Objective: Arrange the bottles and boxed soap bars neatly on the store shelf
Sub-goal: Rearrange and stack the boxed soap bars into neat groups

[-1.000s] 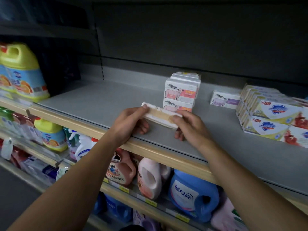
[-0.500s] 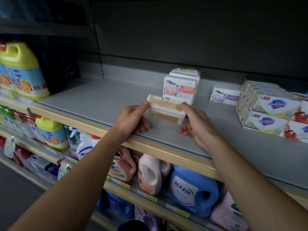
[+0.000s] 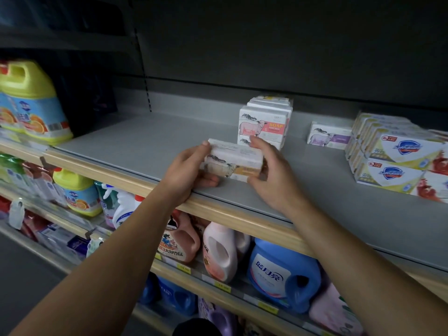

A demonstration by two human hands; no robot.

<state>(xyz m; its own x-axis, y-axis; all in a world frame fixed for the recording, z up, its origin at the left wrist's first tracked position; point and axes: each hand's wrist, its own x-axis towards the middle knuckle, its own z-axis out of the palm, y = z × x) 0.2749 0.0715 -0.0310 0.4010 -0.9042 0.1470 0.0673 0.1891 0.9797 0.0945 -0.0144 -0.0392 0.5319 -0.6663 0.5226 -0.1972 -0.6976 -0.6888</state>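
We grasp a white cardboard soap box with an orange band [image 3: 234,163] between our left hand [image 3: 186,172] and right hand [image 3: 272,175]. Each hand clasps one end, near the grey shelf [image 3: 145,146] front edge, the stacked pink-banded soap boxes [image 3: 264,124] just beyond.

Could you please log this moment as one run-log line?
hands: left hand and right hand grip soap box | place: grey shelf, front of pink soap stack
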